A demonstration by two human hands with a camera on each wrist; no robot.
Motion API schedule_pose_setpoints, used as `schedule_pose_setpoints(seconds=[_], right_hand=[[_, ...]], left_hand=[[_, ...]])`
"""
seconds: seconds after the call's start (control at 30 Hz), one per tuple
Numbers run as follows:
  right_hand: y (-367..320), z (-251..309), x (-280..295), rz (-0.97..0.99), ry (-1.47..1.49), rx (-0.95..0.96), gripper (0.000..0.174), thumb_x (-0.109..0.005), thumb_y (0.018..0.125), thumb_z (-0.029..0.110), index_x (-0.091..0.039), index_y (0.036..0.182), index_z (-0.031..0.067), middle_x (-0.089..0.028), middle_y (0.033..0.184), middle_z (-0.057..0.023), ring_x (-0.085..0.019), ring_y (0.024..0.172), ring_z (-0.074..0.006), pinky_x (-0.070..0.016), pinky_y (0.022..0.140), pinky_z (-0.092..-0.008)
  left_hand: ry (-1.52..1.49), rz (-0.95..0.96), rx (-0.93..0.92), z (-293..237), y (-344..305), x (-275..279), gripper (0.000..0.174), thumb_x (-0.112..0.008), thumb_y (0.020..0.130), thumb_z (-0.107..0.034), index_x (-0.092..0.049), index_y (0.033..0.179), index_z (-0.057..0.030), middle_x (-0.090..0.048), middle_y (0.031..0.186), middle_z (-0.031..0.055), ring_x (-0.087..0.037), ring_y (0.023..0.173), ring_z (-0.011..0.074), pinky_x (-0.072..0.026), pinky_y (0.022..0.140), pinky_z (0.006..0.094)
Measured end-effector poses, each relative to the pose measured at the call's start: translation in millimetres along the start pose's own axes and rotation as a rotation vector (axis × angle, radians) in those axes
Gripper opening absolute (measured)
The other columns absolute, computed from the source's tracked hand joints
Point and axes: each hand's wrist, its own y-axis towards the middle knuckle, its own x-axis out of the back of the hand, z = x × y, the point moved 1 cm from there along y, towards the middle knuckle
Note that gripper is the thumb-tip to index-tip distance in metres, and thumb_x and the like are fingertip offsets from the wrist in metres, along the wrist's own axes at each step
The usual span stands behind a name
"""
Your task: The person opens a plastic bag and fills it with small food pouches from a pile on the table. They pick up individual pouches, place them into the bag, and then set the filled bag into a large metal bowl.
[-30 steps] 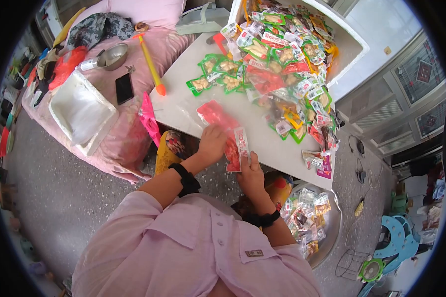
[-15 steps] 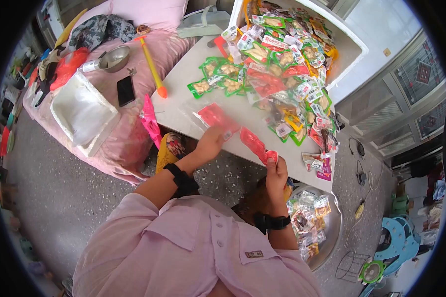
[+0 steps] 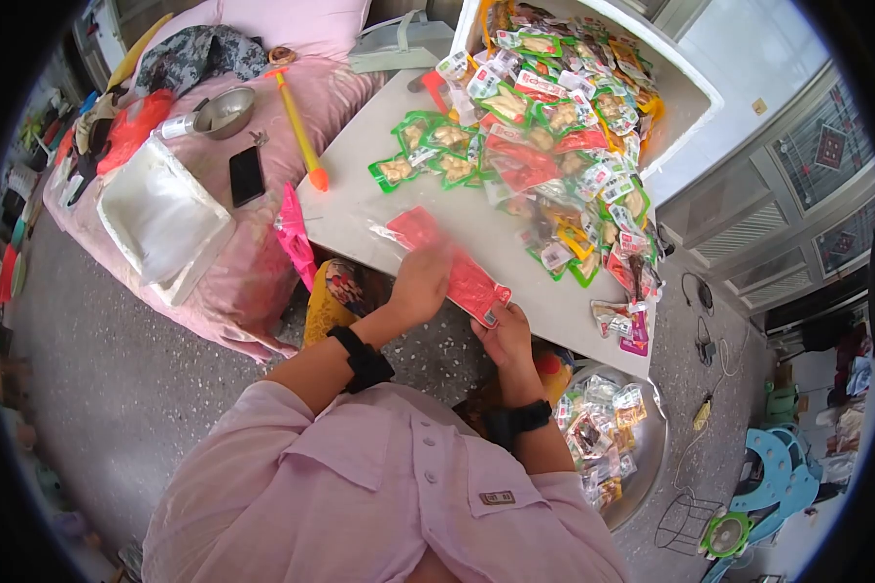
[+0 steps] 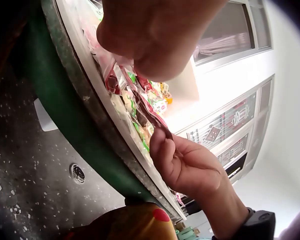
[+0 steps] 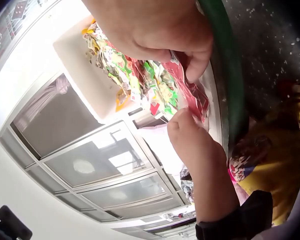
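In the head view, a flat red food packet [image 3: 472, 287] slants over the near table edge, plain red side up. My right hand [image 3: 506, 335] pinches its lower right end between thumb and fingers. Blurred by motion, my left hand [image 3: 423, 282] is at the packet's other end, its curled fingers against the edge in the right wrist view. Another piece of red packaging [image 3: 413, 226] with a clear plastic corner lies just beyond the left hand. The left wrist view shows the packet edge-on, with the right hand [image 4: 190, 165] gripping its near end.
Many sealed food packets [image 3: 554, 146] spill from a white foam box [image 3: 685, 117] across the table [image 3: 360, 194]. A metal basin [image 3: 659, 437] of packets stands below on the right. To the left, a foam lid [image 3: 165, 219] and a phone [image 3: 246, 177] lie on a pink bed.
The right hand swung the packet away to the right, then brought it back left toward the left hand. The packet's white label strip has turned out of sight. The packets on the table stay put.
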Motion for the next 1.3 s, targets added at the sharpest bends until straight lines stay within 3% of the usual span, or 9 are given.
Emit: schedule_pose_setpoints(seconds=[0.13, 0.27, 0.43, 0.67, 0.73, 0.87, 1.07, 1.17, 1.3], right_hand=[[1, 0, -9, 0.064, -0.120, -0.050, 0.013, -0.047, 0.081, 0.013, -0.046, 0.090, 0.0036, -0.056, 0.076, -0.0060, -0.055, 0.058, -0.0152, -0.0453, 0.048, -0.0266], [-2, 3, 4, 0.149, -0.262, -0.108, 0.013, -0.049, 0.080, 0.014, -0.048, 0.087, 0.0029, -0.054, 0.070, -0.0048, -0.052, 0.054, -0.0123, -0.0404, 0.043, -0.0237], [-2, 2, -2, 0.172, -0.230, -0.056, 0.009, -0.049, 0.080, 0.015, -0.050, 0.085, 0.0072, -0.055, 0.070, -0.0010, -0.051, 0.055, -0.0100, -0.0403, 0.044, -0.0220], [22, -17, -43, 0.136, -0.232, -0.091, 0.008, -0.048, 0.080, 0.015, -0.051, 0.084, 0.0097, -0.055, 0.068, -0.0003, -0.052, 0.056, -0.0101, -0.0417, 0.047, -0.0223], [28, -16, -47, 0.175, -0.382, -0.140, 0.008, -0.046, 0.080, 0.014, -0.051, 0.084, 0.0095, -0.055, 0.067, -0.0008, -0.052, 0.055, -0.0106, -0.0420, 0.047, -0.0232], [48, -14, -46, 0.248, -0.818, -0.148, 0.013, -0.048, 0.080, 0.016, -0.050, 0.090, 0.0087, -0.056, 0.073, -0.0017, -0.054, 0.057, -0.0117, -0.0396, 0.047, -0.0217], [59, -27, -63, 0.268, -0.407, -0.138, 0.021, -0.049, 0.078, 0.015, -0.050, 0.098, 0.0080, -0.056, 0.079, -0.0049, -0.056, 0.067, -0.0136, -0.0429, 0.052, -0.0229], [53, -10, -70, 0.302, -0.467, -0.154, 0.022, -0.048, 0.079, 0.012, -0.048, 0.100, 0.0069, -0.056, 0.084, -0.0066, -0.056, 0.071, -0.0153, -0.0446, 0.056, -0.0249], [68, 22, -49, 0.158, -0.562, -0.035, 0.022, -0.047, 0.078, 0.012, -0.046, 0.099, 0.0050, -0.055, 0.081, -0.0062, -0.057, 0.068, -0.0153, -0.0450, 0.053, -0.0262]], left_hand=[[0.156, 0.051, 0.054, -3, -4, 6, 0.009, -0.053, 0.071, -0.011, -0.052, 0.077, -0.0048, -0.051, 0.095, 0.0121, -0.046, 0.092, 0.0308, -0.0355, 0.078, 0.0412], [0.197, 0.088, 0.092, -7, -7, 18, 0.009, -0.053, 0.068, -0.011, -0.053, 0.075, -0.0057, -0.050, 0.090, 0.0108, -0.047, 0.087, 0.0293, -0.0368, 0.072, 0.0401], [0.183, 0.053, 0.007, -7, -13, 20, 0.009, -0.053, 0.065, -0.010, -0.051, 0.072, -0.0067, -0.048, 0.077, 0.0094, -0.047, 0.075, 0.0284, -0.0384, 0.063, 0.0392], [0.177, 0.132, 0.055, -8, -18, 18, 0.005, -0.054, 0.066, -0.008, -0.050, 0.068, -0.0058, -0.048, 0.071, 0.0098, -0.048, 0.071, 0.0282, -0.0400, 0.066, 0.0372], [0.174, 0.122, 0.047, -6, -20, 19, 0.005, -0.054, 0.067, -0.009, -0.051, 0.069, -0.0060, -0.048, 0.071, 0.0098, -0.048, 0.072, 0.0282, -0.0401, 0.066, 0.0370], [0.151, 0.108, 0.046, -7, -19, 23, 0.006, -0.055, 0.068, -0.010, -0.053, 0.073, -0.0061, -0.051, 0.080, 0.0100, -0.049, 0.078, 0.0282, -0.0396, 0.069, 0.0389], [0.094, 0.001, 0.017, 6, -19, 16, 0.008, -0.054, 0.068, -0.005, -0.052, 0.076, -0.0039, -0.049, 0.097, 0.0146, -0.046, 0.092, 0.0324, -0.0374, 0.080, 0.0403], [-0.025, 0.004, 0.018, 20, -16, 7, 0.011, -0.054, 0.066, -0.002, -0.052, 0.077, -0.0029, -0.048, 0.101, 0.0166, -0.045, 0.095, 0.0349, -0.0358, 0.083, 0.0406], [-0.066, -0.001, -0.014, 20, -5, 1, 0.013, -0.054, 0.065, -0.002, -0.051, 0.077, -0.0012, -0.047, 0.103, 0.0183, -0.043, 0.097, 0.0369, -0.0348, 0.082, 0.0431]])
